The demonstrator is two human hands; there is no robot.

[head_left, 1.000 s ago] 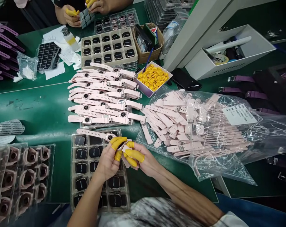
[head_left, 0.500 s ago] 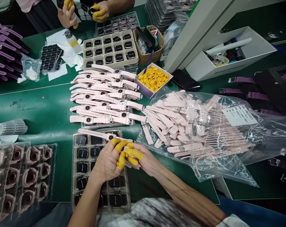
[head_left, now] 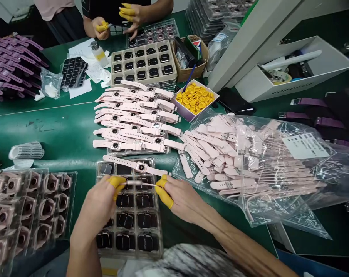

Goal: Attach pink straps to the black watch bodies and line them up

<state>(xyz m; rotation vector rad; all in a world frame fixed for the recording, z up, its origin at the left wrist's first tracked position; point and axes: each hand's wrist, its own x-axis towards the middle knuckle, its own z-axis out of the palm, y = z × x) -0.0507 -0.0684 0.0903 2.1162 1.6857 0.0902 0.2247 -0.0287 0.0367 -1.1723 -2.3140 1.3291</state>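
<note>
Between my hands a smartwatch with a pale pink strap (head_left: 135, 183) is stretched out level, seen almost edge-on. My left hand (head_left: 98, 200) pinches its left end with yellow-cotted fingertips. At the strap's right end my right hand (head_left: 184, 196) is closed, also wearing yellow finger cots. Both hands are above a clear compartment tray (head_left: 160, 234) of black-faced watch bodies. Just beyond them another pink-strapped watch (head_left: 141, 167) lies back up across the tray's far end. Behind it are rows of pink-strapped watches (head_left: 134, 127) piled on a tray.
To the right lies a clear bag (head_left: 278, 207) spilling pink straps (head_left: 217, 144). A box of yellow finger cots (head_left: 196, 97) stands beyond. Trays of pink watches (head_left: 43, 209) fill the left front. Across the bench, a co-worker's hands (head_left: 131, 17) are over a watch tray (head_left: 173, 27).
My hands have moved apart from being bunched together, and the watch now spans the gap between them. The whole view has shifted slightly, so the bench things appear farther right.
</note>
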